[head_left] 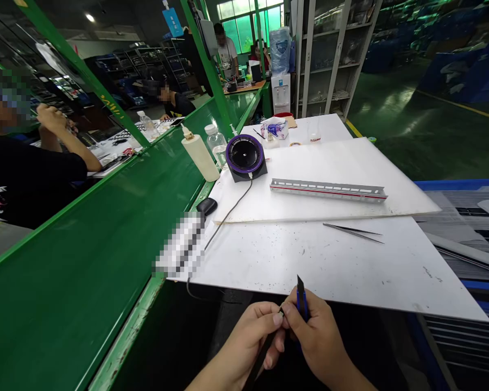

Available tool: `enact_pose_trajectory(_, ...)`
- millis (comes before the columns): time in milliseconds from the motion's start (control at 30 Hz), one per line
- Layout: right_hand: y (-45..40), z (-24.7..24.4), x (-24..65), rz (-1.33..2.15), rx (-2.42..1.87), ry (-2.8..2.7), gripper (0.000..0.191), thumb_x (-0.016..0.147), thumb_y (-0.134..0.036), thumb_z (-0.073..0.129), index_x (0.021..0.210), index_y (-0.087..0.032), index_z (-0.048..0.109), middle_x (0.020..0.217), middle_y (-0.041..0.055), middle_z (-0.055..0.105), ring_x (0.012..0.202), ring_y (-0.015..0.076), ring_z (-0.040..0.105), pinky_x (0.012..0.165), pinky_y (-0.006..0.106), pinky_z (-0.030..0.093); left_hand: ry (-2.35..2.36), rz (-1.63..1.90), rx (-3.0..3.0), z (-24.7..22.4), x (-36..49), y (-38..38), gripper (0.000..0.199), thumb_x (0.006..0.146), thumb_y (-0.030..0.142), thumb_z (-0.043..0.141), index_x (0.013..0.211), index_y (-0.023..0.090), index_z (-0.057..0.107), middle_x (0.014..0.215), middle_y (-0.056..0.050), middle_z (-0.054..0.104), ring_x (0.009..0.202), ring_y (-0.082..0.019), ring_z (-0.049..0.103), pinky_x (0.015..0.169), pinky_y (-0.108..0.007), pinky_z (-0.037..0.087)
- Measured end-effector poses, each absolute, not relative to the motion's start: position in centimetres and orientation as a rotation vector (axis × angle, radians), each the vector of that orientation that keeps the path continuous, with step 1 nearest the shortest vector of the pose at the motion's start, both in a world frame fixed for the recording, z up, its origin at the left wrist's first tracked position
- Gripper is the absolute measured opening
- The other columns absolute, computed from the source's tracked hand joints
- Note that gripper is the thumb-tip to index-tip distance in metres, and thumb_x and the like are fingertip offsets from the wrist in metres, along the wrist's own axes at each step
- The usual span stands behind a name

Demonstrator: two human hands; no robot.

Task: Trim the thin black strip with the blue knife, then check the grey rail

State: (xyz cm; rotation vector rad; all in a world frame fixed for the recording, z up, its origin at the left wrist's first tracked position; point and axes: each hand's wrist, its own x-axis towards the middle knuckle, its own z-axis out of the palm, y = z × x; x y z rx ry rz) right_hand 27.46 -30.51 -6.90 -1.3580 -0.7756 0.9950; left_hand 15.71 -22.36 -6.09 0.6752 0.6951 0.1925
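Note:
My left hand (248, 336) pinches a thin black strip (263, 350) that runs down and away below the fingers. My right hand (318, 339) grips a blue-handled craft knife (302, 300) with its dark tip pointing up, close to the strip's upper end. Both hands are just in front of the near edge of a white board (309, 266). On a second white sheet (330, 163) lies a perforated metal rail (328, 190). Steel tweezers (352, 232) rest on the lower board, beyond my hands.
A round black-and-purple device (245, 155) with a cable, a white squeeze bottle (199, 157) and a clear bottle (215, 142) stand at the boards' far left. A green workbench (93, 244) runs along the left, with a seated co-worker (28, 163) beyond it.

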Motion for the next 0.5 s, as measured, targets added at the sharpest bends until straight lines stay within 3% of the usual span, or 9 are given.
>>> enact_pose_trajectory(400,-30.5,-6.4,28.6,1.025,-1.451,-0.822,0.035,0.094,-0.047,0.051,0.073,-0.020,0.056,0.068,0.0007,0.059,0.064,0.0169,0.054,0.063,0.030,0.044,0.746,0.196,0.503,-6.5,16.2,-22.9,0.028,0.073,0.038,0.072,0.072,0.012,0.062,0.047,0.003,0.052,0.030,-0.003,0.034,0.032,-0.015,0.016)
enact_pose_trajectory(500,-31.1,-5.6,29.1,0.931,-1.524,-0.891,0.030,0.096,-0.046,0.047,0.086,-0.021,0.061,0.073,0.0015,0.061,0.068,0.0183,0.057,0.067,0.032,0.046,0.801,0.257,0.569,-6.1,15.9,-22.4,0.028,0.072,0.038,0.073,0.077,0.011,0.067,0.048,0.003,0.052,0.031,-0.003,0.035,0.032,-0.015,0.018)
